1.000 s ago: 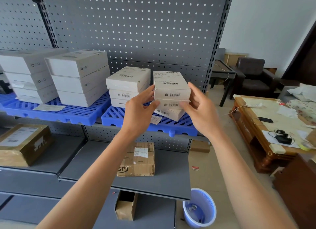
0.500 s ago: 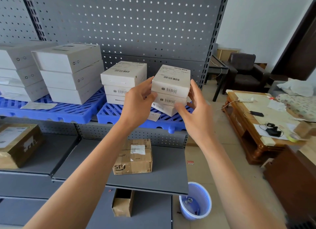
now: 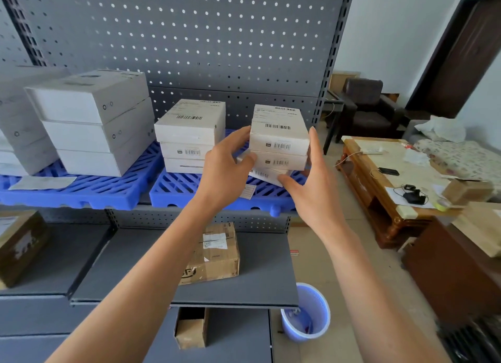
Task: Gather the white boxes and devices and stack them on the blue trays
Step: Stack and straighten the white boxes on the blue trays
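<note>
Three small white boxes with barcodes form a stack [image 3: 279, 138] on the right blue tray [image 3: 189, 190]; the bottom box lies skewed. My left hand [image 3: 227, 167] curls its thumb and fingers against the stack's left side. My right hand [image 3: 311, 189] lays straight fingers along the right side, thumb on the bottom box's front corner. A second stack of small white boxes [image 3: 189, 134] stands just to the left on the same tray. Large white boxes [image 3: 92, 124] are piled on the left blue tray [image 3: 81, 190], with another pile [image 3: 19, 134] at the far left.
A pegboard backs the grey shelving. Cardboard parcels [image 3: 214, 257] [image 3: 21, 243] lie on the lower shelf, and a small open carton [image 3: 189, 327] sits beneath. A blue bin [image 3: 306, 314] stands on the floor. A wooden table [image 3: 360, 170] and an armchair [image 3: 366, 105] are to the right.
My right hand has dropped lower along the stack, its thumb now at the bottom box. My left hand stays on the left side. The view has shifted slightly left.
</note>
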